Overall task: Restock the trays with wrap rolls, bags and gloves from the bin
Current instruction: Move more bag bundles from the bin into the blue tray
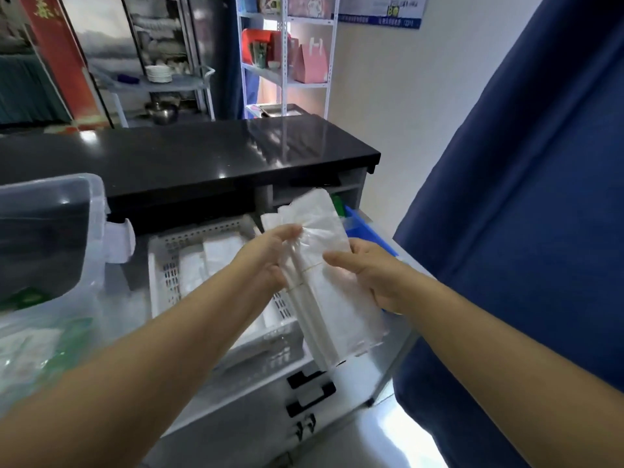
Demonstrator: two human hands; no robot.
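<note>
A bundle of clear plastic bags (pixel 334 298), bound by a rubber band, is held upright between both hands above the counter. My left hand (pixel 270 258) grips its left edge, thumb and fingers pinched on the plastic. My right hand (pixel 371 275) holds the right edge. Below and to the left sits a white perforated tray (pixel 162 275) with flat white packets inside. A blue tray (pixel 363 228) shows behind the bundle at the right. The clear plastic bin (pixel 50 238) stands at the far left, with green-and-white packets in its bottom.
A black raised counter top (pixel 202 157) runs across behind the trays. A blue curtain (pixel 523 197) hangs close on the right. White drawers with black handles (pixel 310 390) lie under the counter edge. Shelves with pink boxes (pixel 304 62) stand far back.
</note>
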